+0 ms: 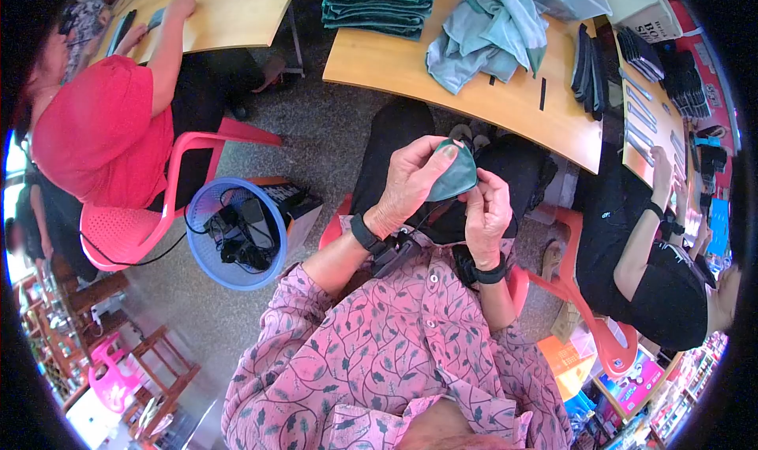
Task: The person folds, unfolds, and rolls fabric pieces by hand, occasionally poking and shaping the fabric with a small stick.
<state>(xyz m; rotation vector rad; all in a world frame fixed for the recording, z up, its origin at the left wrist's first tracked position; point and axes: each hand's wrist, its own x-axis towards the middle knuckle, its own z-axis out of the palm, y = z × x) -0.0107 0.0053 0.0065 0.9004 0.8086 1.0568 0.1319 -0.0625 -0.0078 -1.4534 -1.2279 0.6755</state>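
Fingers of the left hand (401, 183) are closed on a small green cloth (454, 180), thumb laid over the upper left part, the other fingers mostly hidden behind. Right hand (487, 217) has thumb and forefinger drawn together at the cloth's lower right corner, looks like a pinch; whether they grip it or just touch it, can't fully tell. Cloth sits between the two hands, up off the lap, below the near edge of the table (371, 67) as seen. From the left fingers it lies to the right; from the right fingertips, up and to the left. Left hand is nearer to the bulk of it and covers more, right only at the corner. Long axis hard to call: piece is bunched into a rounded triangle, narrow end up by the left thumb, wider edge at the bottom running from the left palm side across to the right fingertips. Both hands touching or right at the cloth, neither well apart from it. Forearms come up from both sides and angle in toward each other, black straps on the wrists. On the table past the hands: loose heap of green cloths (489, 35), folded stack (379, 8) left of the heap. Blue basket (197, 249) with black cables (241, 233) inside is on the left, well apart from the cloth.
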